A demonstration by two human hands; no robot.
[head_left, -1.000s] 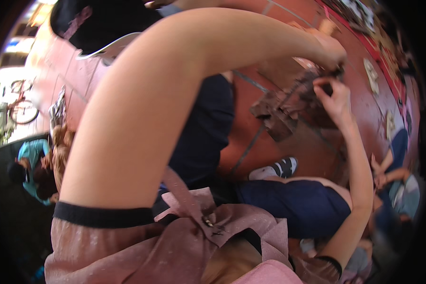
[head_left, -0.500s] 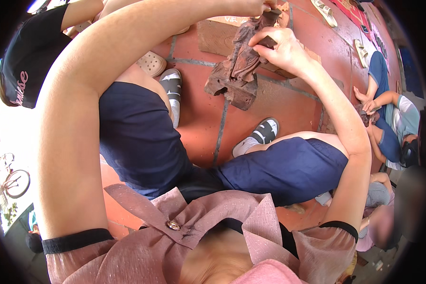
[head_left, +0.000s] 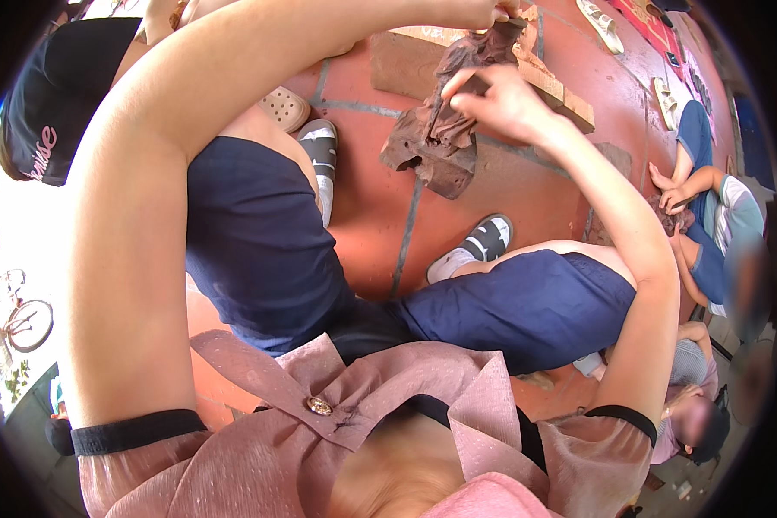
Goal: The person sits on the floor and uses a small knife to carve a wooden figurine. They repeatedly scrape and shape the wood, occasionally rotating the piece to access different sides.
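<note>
A dark reddish-brown wooden carving (head_left: 451,129) slants across the top of the view, its blocky, hollowed base toward me and its narrow end away. My left hand (head_left: 489,12) is closed around that far end, partly cut off by the upper edge. Over the carving's middle, my right hand (head_left: 508,102) pinches a small dark flat piece (head_left: 468,84) between thumb and fingers. That piece lies against or just above the carved surface; the hand is slightly blurred, so contact is hard to judge.
Light wooden blocks (head_left: 401,62) lie on the red tiled floor (head_left: 363,198) beyond the carving. My sandalled feet stand either side. A person in dark clothing (head_left: 65,95) sits close at left; another (head_left: 704,198) works at right on a similar brown piece. Loose sandals (head_left: 600,26) lie at upper right.
My right hand has shifted a little left along the carving with the small dark piece. The carving and left hand appear slightly further right in view.
</note>
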